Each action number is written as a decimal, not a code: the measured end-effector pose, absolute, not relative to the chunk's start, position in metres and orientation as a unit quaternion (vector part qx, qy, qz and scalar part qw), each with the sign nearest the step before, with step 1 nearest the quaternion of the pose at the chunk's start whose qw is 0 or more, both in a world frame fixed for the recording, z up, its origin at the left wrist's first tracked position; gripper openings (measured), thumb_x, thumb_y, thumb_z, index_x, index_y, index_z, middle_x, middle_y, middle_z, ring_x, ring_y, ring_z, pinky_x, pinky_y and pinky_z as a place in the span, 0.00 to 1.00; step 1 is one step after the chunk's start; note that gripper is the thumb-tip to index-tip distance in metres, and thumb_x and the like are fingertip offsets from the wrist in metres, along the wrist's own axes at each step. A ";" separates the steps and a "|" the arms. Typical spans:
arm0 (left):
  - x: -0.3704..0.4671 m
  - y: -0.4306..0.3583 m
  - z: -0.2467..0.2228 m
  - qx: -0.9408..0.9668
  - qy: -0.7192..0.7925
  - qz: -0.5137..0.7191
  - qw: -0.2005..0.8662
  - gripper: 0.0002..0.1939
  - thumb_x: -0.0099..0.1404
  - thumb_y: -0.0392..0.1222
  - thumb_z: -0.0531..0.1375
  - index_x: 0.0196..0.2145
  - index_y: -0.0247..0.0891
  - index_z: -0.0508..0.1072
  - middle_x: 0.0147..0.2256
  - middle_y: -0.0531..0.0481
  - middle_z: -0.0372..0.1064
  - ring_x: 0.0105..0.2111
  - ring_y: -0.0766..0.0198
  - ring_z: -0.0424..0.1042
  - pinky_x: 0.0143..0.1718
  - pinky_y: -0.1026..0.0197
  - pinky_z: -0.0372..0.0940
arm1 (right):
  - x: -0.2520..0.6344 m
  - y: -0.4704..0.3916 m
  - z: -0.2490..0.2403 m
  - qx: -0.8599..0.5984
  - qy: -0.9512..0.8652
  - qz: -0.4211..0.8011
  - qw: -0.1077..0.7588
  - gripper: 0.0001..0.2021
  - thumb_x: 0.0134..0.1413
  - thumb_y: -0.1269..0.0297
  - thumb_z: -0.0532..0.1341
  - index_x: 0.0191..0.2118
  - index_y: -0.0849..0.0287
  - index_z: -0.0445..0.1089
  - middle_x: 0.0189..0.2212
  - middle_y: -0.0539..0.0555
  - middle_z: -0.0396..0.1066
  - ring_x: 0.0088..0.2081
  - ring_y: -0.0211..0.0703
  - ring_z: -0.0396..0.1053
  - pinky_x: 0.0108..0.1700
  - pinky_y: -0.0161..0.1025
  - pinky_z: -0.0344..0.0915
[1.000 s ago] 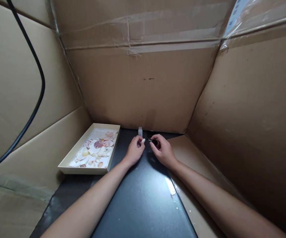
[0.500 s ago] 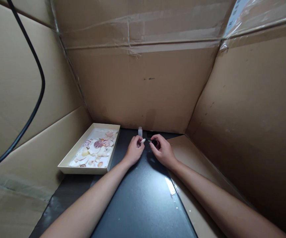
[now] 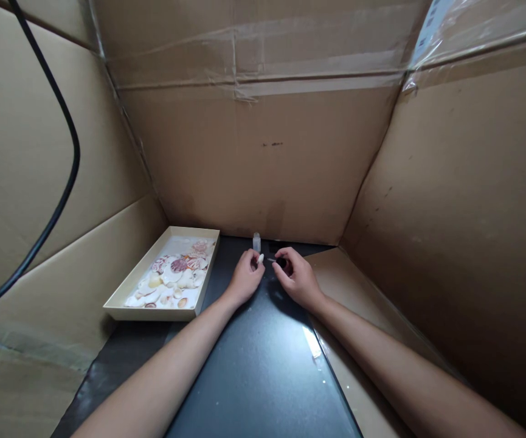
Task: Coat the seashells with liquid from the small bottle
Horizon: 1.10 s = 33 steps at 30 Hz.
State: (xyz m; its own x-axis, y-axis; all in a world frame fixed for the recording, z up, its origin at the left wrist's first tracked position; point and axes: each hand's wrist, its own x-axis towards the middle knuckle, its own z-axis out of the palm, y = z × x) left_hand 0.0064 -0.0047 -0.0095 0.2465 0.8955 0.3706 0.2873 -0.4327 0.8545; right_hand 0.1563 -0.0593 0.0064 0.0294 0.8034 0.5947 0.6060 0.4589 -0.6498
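Between the fingertips of my left hand (image 3: 247, 277) is a small white piece (image 3: 261, 258), probably a shell. My right hand (image 3: 300, 280) is closed on a black cap (image 3: 281, 262) with a thin applicator brush (image 3: 271, 260) sticking out of it. The brush tip points left at the white piece, with a slight gap between them. Just beyond my left fingers stands a small clear bottle (image 3: 256, 242), upright and without a cap. Part of the black cap is hidden by my right fingers.
A cream tray (image 3: 153, 314) on the left holds several seashells (image 3: 179, 265) on a white sheet. Cardboard walls (image 3: 263, 164) enclose the dark table (image 3: 263, 377). A cardboard sheet (image 3: 335, 274) lies at the right. A black cable (image 3: 73, 146) hangs at the left.
The white piece has turned more upright in my left fingers. The brush in my right hand has shifted slightly, and the view has moved a little.
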 end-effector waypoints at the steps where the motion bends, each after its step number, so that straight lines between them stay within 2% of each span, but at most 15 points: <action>1: 0.006 -0.005 -0.010 0.715 0.413 0.453 0.336 0.05 0.59 0.33 0.54 0.27 0.37 0.59 0.27 0.56 0.54 0.27 0.69 0.55 0.30 0.66 0.53 | 0.156 -0.059 0.006 -0.516 -0.686 0.094 0.505 0.08 0.56 0.62 0.57 0.40 0.58 0.64 0.30 0.49 0.65 0.26 0.35 0.60 0.30 0.33 0.58; 13: 0.007 -0.006 -0.007 0.693 0.390 0.464 0.391 0.04 0.58 0.33 0.53 0.30 0.37 0.59 0.26 0.57 0.54 0.26 0.70 0.55 0.29 0.67 0.53 | 0.155 -0.060 0.006 -0.499 -0.690 0.119 0.510 0.08 0.57 0.61 0.56 0.40 0.57 0.64 0.26 0.48 0.63 0.25 0.35 0.60 0.29 0.32 0.58; 26: 0.008 -0.004 -0.012 0.682 0.387 0.474 0.401 0.04 0.58 0.36 0.55 0.31 0.37 0.60 0.27 0.57 0.55 0.25 0.72 0.56 0.28 0.68 0.54 | 0.156 -0.059 0.006 -0.513 -0.680 0.099 0.514 0.07 0.56 0.61 0.56 0.39 0.57 0.64 0.29 0.50 0.65 0.25 0.36 0.60 0.29 0.33 0.58; 33: 0.008 -0.005 -0.010 0.656 0.397 0.478 0.428 0.09 0.59 0.36 0.55 0.40 0.36 0.65 0.27 0.56 0.59 0.24 0.71 0.60 0.27 0.68 0.57 | 0.155 -0.059 0.006 -0.513 -0.687 0.090 0.506 0.06 0.56 0.62 0.56 0.38 0.57 0.64 0.31 0.50 0.66 0.26 0.36 0.61 0.30 0.33 0.58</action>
